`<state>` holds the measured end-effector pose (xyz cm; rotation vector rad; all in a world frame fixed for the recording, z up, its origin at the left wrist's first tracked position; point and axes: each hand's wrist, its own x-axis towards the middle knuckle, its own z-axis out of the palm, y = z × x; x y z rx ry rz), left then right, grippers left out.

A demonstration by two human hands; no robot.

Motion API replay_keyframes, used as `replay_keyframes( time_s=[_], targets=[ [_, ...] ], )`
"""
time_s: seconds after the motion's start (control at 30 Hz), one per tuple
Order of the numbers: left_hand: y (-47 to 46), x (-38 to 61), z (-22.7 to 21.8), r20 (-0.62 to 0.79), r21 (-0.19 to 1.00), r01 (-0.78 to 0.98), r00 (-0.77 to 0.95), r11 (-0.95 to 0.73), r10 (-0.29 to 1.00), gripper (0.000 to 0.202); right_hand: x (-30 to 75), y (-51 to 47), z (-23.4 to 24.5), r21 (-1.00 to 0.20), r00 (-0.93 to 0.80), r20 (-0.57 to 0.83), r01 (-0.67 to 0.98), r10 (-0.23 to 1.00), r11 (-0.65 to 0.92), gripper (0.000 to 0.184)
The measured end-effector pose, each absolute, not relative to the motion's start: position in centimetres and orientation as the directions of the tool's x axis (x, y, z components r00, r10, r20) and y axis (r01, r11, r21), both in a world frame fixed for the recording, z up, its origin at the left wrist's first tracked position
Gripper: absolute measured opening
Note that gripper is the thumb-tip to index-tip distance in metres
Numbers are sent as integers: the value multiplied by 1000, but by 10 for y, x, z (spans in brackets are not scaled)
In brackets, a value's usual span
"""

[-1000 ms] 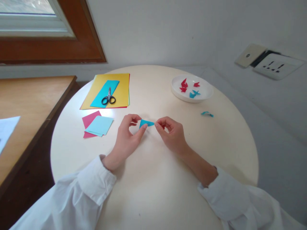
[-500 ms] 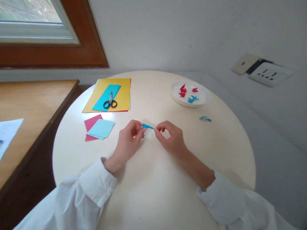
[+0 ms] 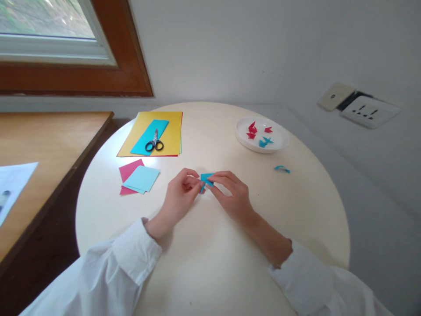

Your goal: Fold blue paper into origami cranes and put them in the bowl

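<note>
A small folded piece of blue paper [image 3: 207, 176] is held just above the middle of the round table. My left hand [image 3: 183, 188] pinches its left side between thumb and fingers. From the right, my right hand [image 3: 233, 191] grips the other side with thumb and fingertips. Part of the paper hangs down between the two thumbs, and the fingertips hide some of its folds. Left of my left hand lie light blue paper squares [image 3: 142, 178] on top of pink paper squares [image 3: 130, 169].
Black-handled scissors [image 3: 155, 142] rest on a blue paper strip [image 3: 141, 145] over yellow sheets [image 3: 174, 131]. A white plate [image 3: 244, 142] holds several small red and blue folded paper pieces. A twisted blue paper scrap [image 3: 282, 169] lies right of my hands. A wooden desk [image 3: 66, 140] stands at the left.
My right hand has moved slightly left, closer to my left hand. The blue paper went from a thin pointed shape to a wider one with a piece hanging down. The view shifted slightly.
</note>
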<state>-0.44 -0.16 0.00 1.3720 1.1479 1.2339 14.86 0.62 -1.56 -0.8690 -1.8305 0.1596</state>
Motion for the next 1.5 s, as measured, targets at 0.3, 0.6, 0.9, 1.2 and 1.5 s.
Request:
replay_keyframes(
  time_s=[0.3, 0.6, 0.9, 1.2, 1.5],
  targets=[
    [-2, -4, 3, -15, 998, -66, 73, 20, 997, 24, 149, 7, -15, -291, -289, 811, 555, 509, 779, 16],
    [-2, -4, 6, -53, 990, -127, 63, 61, 997, 26, 149, 7, -12, -86, -424, 794, 631, 435, 771, 13],
    [-2, -3, 2, -75, 982, -170, 43, 81, 996, 28, 148, 7, -15, -57, -453, 769, 655, 452, 754, 18],
    [-2, -3, 2, -91, 981, -169, 33, 96, 995, 28, 147, 8, -19, -63, -475, 734, 665, 486, 744, 26],
    [-1, -4, 2, -70, 989, -130, 42, 75, 997, 22, 148, 9, -19, -31, -485, 748, 657, 453, 754, 23]
  ],
)
